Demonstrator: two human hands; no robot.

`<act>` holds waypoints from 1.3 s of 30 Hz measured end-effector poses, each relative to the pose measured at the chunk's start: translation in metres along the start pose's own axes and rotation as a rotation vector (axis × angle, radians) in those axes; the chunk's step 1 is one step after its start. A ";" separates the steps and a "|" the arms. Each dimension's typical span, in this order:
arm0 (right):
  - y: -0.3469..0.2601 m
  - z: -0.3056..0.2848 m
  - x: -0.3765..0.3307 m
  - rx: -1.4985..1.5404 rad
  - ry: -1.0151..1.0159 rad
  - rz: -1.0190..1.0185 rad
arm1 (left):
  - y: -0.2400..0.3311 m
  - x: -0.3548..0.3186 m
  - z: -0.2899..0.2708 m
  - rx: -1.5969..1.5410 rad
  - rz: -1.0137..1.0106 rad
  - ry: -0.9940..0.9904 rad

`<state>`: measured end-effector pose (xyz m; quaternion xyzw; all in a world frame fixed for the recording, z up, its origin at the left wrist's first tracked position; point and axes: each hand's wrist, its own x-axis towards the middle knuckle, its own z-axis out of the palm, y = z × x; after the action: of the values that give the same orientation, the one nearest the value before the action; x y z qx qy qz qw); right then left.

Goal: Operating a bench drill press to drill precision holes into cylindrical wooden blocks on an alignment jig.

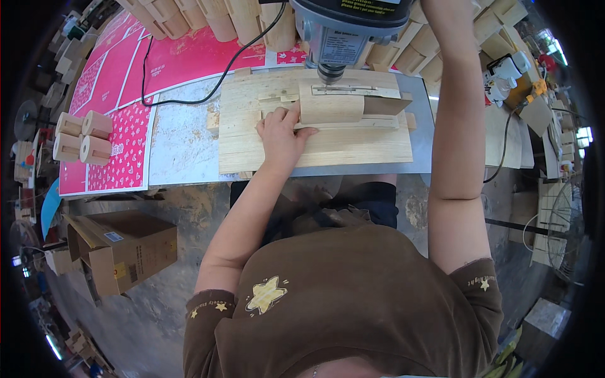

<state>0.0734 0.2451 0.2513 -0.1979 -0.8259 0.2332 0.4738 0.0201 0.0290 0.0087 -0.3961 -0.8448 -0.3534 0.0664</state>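
- One rounded wooden block (331,108) lies on one board (315,148), long axis running nine to three o'clock.
- Left hand (282,135) at its nine-o'clock end: grip loosely spread, closed around nothing.
- Right hand's out of sight; can't tell its grip.
- One drill (350,31) at twelve; four cylinders (97,125) at nine on the desk (183,145).

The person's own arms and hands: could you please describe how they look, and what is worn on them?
The left arm and right arm are bare below short brown sleeves printed with lettering and pale yellow stars. The left hand wears no glove. The right hand is mostly cut off by the top edge, so I cannot tell.
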 end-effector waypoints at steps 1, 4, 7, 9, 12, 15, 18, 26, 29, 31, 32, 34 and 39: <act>-0.008 -0.010 -0.012 -0.029 -0.005 -0.121 | -0.001 -0.001 -0.001 0.005 -0.006 -0.017; -0.015 -0.018 -0.061 0.047 -0.016 -0.208 | -0.007 -0.006 -0.007 0.023 -0.051 -0.008; -0.008 -0.028 -0.120 0.075 -0.110 -0.119 | -0.004 -0.004 -0.004 0.004 -0.021 -0.008; 0.006 -0.014 -0.151 0.157 0.011 -0.077 | -0.001 -0.002 -0.003 -0.002 -0.018 -0.010; 0.038 0.014 -0.170 0.206 0.115 -0.315 | 0.000 -0.002 -0.005 -0.014 -0.007 -0.006; 0.062 0.035 -0.177 0.187 0.148 -0.388 | -0.001 0.000 -0.001 -0.014 0.008 0.009; 0.062 0.032 -0.176 0.164 0.119 -0.384 | -0.002 -0.002 0.002 -0.009 0.011 0.020; -0.019 -0.012 -0.045 -0.045 0.133 -0.125 | -0.003 0.001 -0.004 -0.024 -0.007 0.029; 0.006 0.010 0.003 -0.126 0.116 -0.093 | 0.000 0.008 -0.004 -0.093 -0.064 -0.052; 0.007 0.013 0.003 -0.175 0.081 -0.068 | 0.002 0.013 -0.007 -0.408 -0.159 -0.101; 0.009 0.009 -0.007 -0.078 0.080 -0.077 | 0.001 0.016 -0.006 -0.410 -0.160 -0.098; 0.010 0.010 -0.039 0.043 0.057 -0.085 | -0.009 0.013 -0.006 -0.396 -0.163 -0.125; 0.094 0.006 -0.146 -0.207 -0.400 -0.156 | -0.016 0.020 -0.007 -0.410 -0.076 -0.109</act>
<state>0.1474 0.2401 0.0941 -0.1310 -0.9356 0.1444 0.2944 -0.0064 0.0293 0.0131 -0.3879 -0.7719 -0.4982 -0.0745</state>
